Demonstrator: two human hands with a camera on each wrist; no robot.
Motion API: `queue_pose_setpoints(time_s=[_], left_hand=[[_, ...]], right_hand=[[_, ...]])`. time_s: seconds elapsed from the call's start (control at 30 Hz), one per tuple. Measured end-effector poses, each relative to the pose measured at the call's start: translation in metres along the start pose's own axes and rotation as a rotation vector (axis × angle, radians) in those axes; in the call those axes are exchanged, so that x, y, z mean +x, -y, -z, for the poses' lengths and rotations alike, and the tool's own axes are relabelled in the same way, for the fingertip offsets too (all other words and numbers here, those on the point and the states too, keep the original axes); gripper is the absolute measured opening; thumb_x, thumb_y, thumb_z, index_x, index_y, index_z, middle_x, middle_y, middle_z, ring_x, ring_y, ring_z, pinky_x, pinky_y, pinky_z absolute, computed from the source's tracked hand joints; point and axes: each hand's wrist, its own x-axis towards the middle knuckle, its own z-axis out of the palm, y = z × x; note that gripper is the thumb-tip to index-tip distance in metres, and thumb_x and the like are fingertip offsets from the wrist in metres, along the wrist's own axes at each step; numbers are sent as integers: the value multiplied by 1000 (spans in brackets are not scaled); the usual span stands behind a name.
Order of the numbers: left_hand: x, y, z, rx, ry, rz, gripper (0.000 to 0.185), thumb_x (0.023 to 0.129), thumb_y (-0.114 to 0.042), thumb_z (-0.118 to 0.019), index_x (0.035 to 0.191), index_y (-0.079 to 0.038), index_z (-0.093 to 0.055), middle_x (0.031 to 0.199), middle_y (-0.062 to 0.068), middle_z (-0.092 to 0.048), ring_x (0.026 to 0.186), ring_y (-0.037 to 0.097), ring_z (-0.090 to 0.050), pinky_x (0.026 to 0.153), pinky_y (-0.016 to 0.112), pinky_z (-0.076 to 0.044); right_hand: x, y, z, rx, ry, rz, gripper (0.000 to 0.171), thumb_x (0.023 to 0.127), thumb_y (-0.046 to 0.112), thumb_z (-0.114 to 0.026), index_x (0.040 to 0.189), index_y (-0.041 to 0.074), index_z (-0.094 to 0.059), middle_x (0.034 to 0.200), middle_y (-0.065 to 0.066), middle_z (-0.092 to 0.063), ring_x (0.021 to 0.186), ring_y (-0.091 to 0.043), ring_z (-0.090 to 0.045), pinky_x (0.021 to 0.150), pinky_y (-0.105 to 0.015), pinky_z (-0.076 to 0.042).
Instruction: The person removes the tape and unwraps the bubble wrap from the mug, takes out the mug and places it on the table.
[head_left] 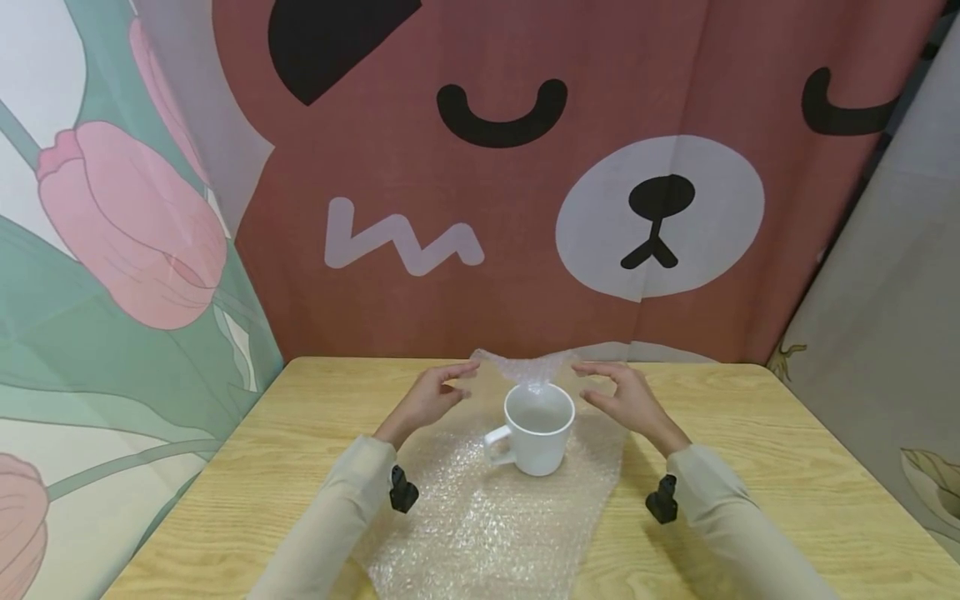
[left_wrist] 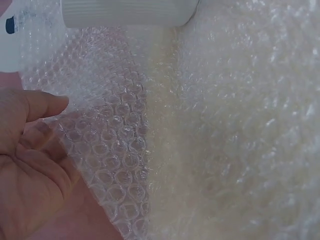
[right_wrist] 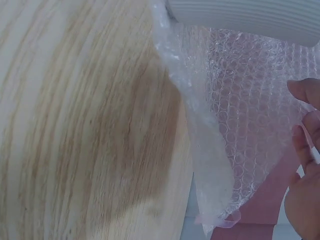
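Left hand point(head_left: 429, 398) pinches the far left corner of the clear bubble-wrap sheet point(head_left: 487, 508) between thumb and fingertips, corner lifted off the surface; the left wrist view shows the thumb and fingers point(left_wrist: 30, 150) on the film edge. Right hand point(head_left: 626, 396) does the same on the far right corner, fingers curled, pinching the film; the right wrist view shows its fingertips point(right_wrist: 306, 125) at the sheet's edge with the wrap hanging loose below. Far edge of the sheet is raised between both hands, just behind and slightly over the white ceramic mug with a handle point(head_left: 536, 429). Mug stands upright on the sheet, roughly midway between the hands, handle pointing toward the person's left, not touched by either hand. Rest of the sheet lies flat on the light wooden tabletop point(head_left: 787, 467), running toward the person. Beige sleeves on both arms, a black wrist-mounted device under each. Behind the tabletop: red-brown bear-face fabric backdrop point(head_left: 525, 208); tulip-print cloth point(head_left: 112, 250) on the left.
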Motion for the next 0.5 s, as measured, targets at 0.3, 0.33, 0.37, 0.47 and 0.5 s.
queue_pose_setpoints(time_s=[0.3,0.33,0.37,0.47,0.5], left_hand=[[2,5,1,-50,51,87,56,89,15,-55,142,0,-46,129,24,-56,96,31,-67,63,25,-46],[2,6,1,-51,54,88,57,88,16,-54,143,1,-45,130,25,-56,95,31,-67,62,24,-46],[3,7,1,-53,56,90,57,88,16,-53,143,1,-44,130,25,-56,95,31,-67,62,24,-45],[4,9,1,-61,54,113,59,88,17,-52,144,-1,-44,130,23,-56,96,30,-67,63,24,-44],[4,10,1,-62,49,115,60,88,18,-51,144,-1,-44,130,24,-56,96,30,-67,62,24,-45]], right_hand=[[4,-6,-3,45,32,-3,47,82,-1,-74,128,3,-62,116,-15,-67,88,-26,-63,69,-39,-53],[5,-7,-4,50,36,2,48,82,-1,-74,129,2,-62,115,-16,-67,88,-27,-63,69,-40,-52],[5,-7,-4,53,40,9,50,82,-2,-74,130,2,-61,114,-16,-67,87,-27,-62,70,-42,-51],[7,-9,-5,37,50,19,51,83,-1,-73,132,4,-59,113,-14,-68,90,-29,-62,75,-46,-48],[8,-10,-5,36,52,18,52,83,-2,-73,132,4,-59,113,-14,-68,91,-30,-62,75,-46,-48]])
